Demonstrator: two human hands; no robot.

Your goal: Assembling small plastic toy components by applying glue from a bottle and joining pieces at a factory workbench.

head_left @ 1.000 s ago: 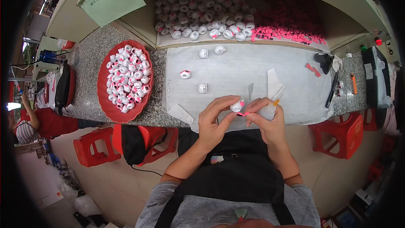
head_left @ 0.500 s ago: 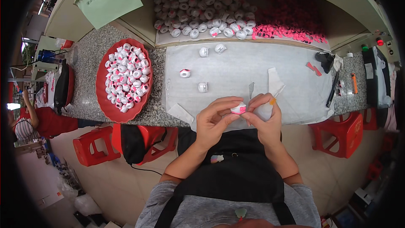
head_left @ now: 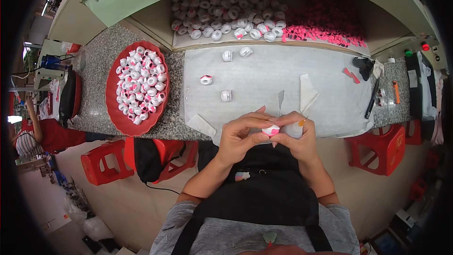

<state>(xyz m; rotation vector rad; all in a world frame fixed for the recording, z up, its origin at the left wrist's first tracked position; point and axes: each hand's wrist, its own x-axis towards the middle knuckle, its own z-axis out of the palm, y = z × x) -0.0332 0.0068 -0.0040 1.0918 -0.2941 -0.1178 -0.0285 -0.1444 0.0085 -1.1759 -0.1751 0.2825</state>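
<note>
White-and-pink rounded piece (head_left: 271,131) is sitting between the pinching grips of left hand (head_left: 239,135) and right hand (head_left: 303,142), probably feeling light, stiff and slick; its sides are likely offering the safest hold.

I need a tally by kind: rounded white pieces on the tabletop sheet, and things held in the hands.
Rounded white pieces on the tabletop sheet: 4
White-and-pink piece between left hand and right hand: 1
Bottle in right hand: 1
Total: 6
</note>
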